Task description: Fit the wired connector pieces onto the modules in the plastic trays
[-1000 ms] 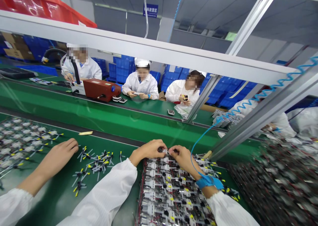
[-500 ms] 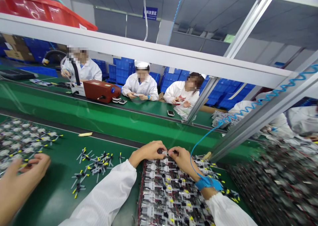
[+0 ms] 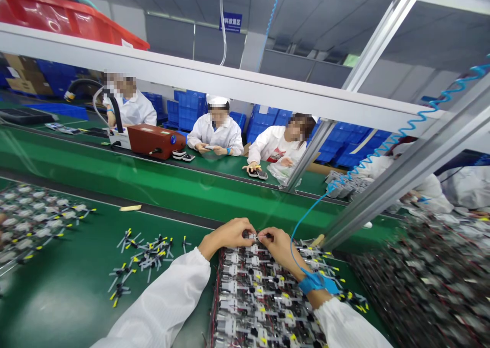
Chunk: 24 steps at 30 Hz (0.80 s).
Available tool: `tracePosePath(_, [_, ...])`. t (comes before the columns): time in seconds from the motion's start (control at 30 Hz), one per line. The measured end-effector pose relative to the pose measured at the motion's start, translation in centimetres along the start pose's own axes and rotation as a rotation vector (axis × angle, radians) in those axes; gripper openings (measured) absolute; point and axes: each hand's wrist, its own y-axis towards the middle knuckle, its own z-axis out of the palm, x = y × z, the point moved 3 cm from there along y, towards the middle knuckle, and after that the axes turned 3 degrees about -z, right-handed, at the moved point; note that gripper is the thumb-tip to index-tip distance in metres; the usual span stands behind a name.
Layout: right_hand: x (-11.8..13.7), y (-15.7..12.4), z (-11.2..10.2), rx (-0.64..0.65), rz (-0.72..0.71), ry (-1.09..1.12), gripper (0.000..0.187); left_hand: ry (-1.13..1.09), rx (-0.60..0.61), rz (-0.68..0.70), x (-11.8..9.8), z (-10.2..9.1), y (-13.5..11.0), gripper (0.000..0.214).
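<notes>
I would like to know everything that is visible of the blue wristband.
The wristband is bright blue and looks like cloth. It is wrapped around bare skin between the right hand and the white sleeve. One end sticks out sideways. A thin blue cord, coiled higher up, leads from it. Its fastening cannot be made out.

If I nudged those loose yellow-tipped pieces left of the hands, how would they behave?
The yellow-tipped pieces would probably snag, since many lie crisscrossed. They look light, being slim and small. Rolling seems unlikely given their spiky shape.
</notes>
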Motion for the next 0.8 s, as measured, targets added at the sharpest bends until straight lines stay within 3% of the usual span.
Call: tracePosePath(0.8, [0.07, 0.37, 0.50, -0.009, -0.068, -0.087, 0.019, 0.016, -0.023, 0.019, 0.55, 0.72, 0.13, 0.027])
